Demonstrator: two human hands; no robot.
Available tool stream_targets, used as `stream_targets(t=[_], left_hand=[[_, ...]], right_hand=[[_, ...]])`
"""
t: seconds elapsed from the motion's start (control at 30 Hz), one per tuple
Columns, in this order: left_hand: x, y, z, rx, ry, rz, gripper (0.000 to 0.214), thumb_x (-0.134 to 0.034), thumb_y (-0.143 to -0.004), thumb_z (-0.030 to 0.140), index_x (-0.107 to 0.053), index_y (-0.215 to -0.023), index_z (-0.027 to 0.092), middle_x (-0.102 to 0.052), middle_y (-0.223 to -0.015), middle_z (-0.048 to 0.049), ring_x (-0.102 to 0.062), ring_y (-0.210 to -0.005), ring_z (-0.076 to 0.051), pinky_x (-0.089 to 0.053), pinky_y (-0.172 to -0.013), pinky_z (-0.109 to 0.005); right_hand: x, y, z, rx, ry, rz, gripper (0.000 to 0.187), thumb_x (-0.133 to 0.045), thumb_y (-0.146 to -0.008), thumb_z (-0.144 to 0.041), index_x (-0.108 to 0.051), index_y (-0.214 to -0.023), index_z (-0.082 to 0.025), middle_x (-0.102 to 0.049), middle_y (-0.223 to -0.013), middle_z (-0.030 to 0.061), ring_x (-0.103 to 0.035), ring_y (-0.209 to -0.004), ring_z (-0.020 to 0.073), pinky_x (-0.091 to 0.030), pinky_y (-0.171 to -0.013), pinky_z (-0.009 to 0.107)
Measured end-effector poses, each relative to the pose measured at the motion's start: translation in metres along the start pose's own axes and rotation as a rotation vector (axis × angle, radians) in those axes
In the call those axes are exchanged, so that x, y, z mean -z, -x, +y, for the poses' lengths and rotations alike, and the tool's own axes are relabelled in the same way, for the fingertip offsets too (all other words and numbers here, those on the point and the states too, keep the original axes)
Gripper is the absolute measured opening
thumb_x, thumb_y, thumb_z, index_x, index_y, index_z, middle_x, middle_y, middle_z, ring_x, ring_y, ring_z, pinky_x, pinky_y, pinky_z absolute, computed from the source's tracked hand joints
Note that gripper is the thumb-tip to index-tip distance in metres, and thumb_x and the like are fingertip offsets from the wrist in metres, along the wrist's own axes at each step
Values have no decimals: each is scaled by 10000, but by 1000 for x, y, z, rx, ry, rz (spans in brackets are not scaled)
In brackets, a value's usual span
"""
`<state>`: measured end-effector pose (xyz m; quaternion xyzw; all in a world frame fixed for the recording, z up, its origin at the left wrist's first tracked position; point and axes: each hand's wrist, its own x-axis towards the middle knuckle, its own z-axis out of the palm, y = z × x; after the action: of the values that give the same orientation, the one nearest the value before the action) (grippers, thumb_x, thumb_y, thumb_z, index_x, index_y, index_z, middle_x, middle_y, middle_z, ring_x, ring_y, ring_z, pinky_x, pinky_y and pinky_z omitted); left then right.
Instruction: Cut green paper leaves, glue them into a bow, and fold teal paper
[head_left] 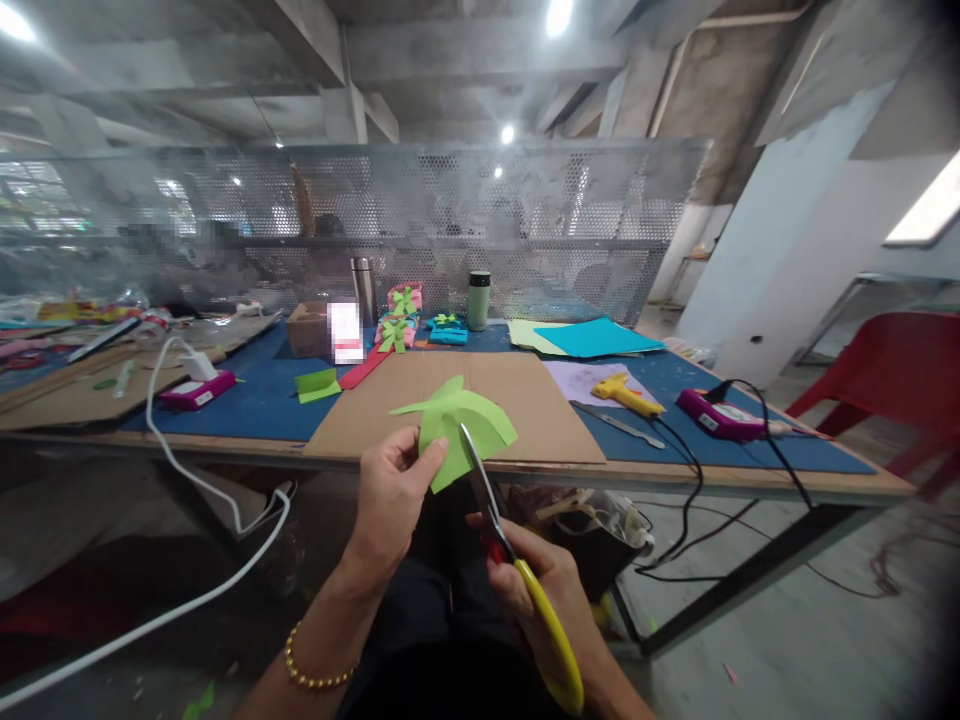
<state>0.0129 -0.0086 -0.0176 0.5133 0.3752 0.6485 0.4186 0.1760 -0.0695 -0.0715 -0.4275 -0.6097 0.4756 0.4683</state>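
Note:
My left hand (396,490) pinches a light green paper cutout (474,428) by its lower left part, thumb on top. The paper has several pointed lobes and is held up over the near edge of a cardboard sheet (559,425). Yellow-handled scissors (551,640) are in my right hand (540,580), fingers wrapped about the handles. Their blades point up and away, with the tip against the green paper. Whether the blades are apart is hard to make out.
A yellow glue gun (628,395) and a metal blade tool (622,424) lie to the right, near a purple power box (720,415). Blue paper sheets (596,338), a green bottle (478,300) and paper bows (397,333) stand behind. A white cable (202,600) hangs at left.

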Motion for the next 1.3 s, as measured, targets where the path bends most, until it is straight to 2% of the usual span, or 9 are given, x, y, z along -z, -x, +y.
stream_targets(t=[0.17,0.4,0.57,0.77,0.9,1.07,1.17,1.3], left_hand=[[-1,1,0,37,25,1,176,-723,-802,305,-728,-856,138,-691,-753,-11,-563,-647,-115,-451,-596,-206],[-2,-2,0,95,163,-14,198,-733,-794,296,-729,-897,127,-716,-818,-36,-599,-690,-121,-485,-613,-209],[2,-9,2,136,201,-3,218,-779,-745,306,-724,-845,120,-696,-746,-19,-592,-632,-108,-485,-570,-201],[7,-13,0,163,192,-25,254,-799,-722,322,-730,-860,119,-706,-749,-24,-617,-632,-123,-494,-546,-205],[7,-13,-4,145,194,-27,251,-800,-728,330,-727,-857,127,-702,-748,-20,-605,-631,-111,-491,-568,-199],[5,-12,-5,73,121,22,258,-780,-746,360,-722,-870,142,-698,-757,-15,-594,-629,-117,-482,-575,-212],[2,-9,-5,9,57,35,215,-744,-788,343,-722,-859,142,-699,-748,-10,-592,-639,-117,-470,-602,-210],[0,-4,-6,-7,43,25,195,-720,-816,316,-727,-915,148,-714,-787,-13,-630,-715,-135,-491,-678,-222]], right_hand=[[0,-1,-1,9,8,-3,688,-624,-782,-698,-675,-1159,-124,-393,-620,-46,-306,-444,65,-244,-351,183],[6,2,8,56,73,-45,719,-524,-853,-693,-601,-1281,-120,-486,-701,-4,-398,-470,88,-348,-390,199],[8,8,12,8,49,79,710,-545,-835,-703,-632,-1245,-130,-482,-673,-10,-407,-474,97,-342,-385,202],[27,7,9,-55,125,236,703,-521,-854,-687,-597,-1287,-138,-473,-599,-24,-432,-469,128,-376,-405,225],[34,8,9,6,234,162,639,-527,-868,-648,-609,-1266,-155,-509,-654,-6,-460,-511,134,-397,-429,225],[22,7,17,144,273,7,520,-535,-889,-583,-630,-1206,-182,-553,-754,13,-517,-642,152,-453,-570,240],[11,5,18,152,209,-57,565,-474,-914,-609,-592,-1239,-162,-514,-731,-3,-469,-594,132,-422,-533,231],[-1,2,16,121,132,-63,604,-437,-931,-622,-561,-1272,-139,-486,-698,-15,-432,-536,115,-394,-472,216]])
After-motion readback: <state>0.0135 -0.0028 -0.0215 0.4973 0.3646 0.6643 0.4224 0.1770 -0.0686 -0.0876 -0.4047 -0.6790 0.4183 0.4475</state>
